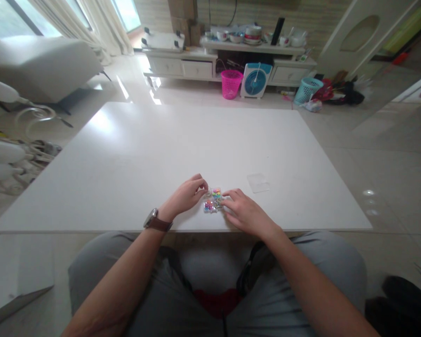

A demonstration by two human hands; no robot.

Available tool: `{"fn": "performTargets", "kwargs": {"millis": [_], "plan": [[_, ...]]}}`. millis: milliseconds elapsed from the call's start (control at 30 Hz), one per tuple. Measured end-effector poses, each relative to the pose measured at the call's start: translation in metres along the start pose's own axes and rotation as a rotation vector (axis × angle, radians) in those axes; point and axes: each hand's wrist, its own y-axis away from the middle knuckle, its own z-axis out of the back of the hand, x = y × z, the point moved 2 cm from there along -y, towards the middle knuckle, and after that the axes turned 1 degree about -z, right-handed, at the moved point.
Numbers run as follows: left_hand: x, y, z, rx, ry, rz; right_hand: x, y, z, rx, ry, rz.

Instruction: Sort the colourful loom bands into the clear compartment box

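Observation:
A small clear compartment box [213, 210] lies near the table's front edge. Tiny multicoloured pieces, which look like beads [216, 193], fill its back right compartment, and more coloured pieces [208, 205] are in the front left one. My left hand [188, 193] is at the box's back left corner, thumb and fingertips pinched together; a thin, pale loop shows by them, too small to name. At the box's right side is my right hand [243, 210], its fingers spread and the fingertips at the edge, partly covering the front right compartment.
A flat clear plastic piece, like a lid [258, 183], lies on the white table [182, 140] to the right of the box. Beyond the table stand a pink basket [231, 85], a blue fan [256, 81] and a low cabinet [196, 68]. Chairs [7, 152] are at the left.

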Motion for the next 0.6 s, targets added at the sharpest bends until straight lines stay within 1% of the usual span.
{"fn": "performTargets", "kwargs": {"millis": [67,233,500,600], "plan": [[-0.0029,0.0015,0.0003,0.021,0.002,-0.03,-0.0002,-0.0003,-0.0003,-0.001,-0.001,0.002],[-0.0035,0.0037,0.0019,-0.015,-0.023,-0.042,-0.0008,-0.0003,-0.0011,0.002,-0.008,0.0],[-0.0072,0.0042,0.0034,0.054,-0.151,-0.093,0.0001,0.0001,0.0006,0.004,-0.01,-0.005],[-0.0099,0.0041,0.005,0.038,-0.163,-0.109,0.0002,-0.0002,0.0004,0.002,-0.013,-0.003]]}}
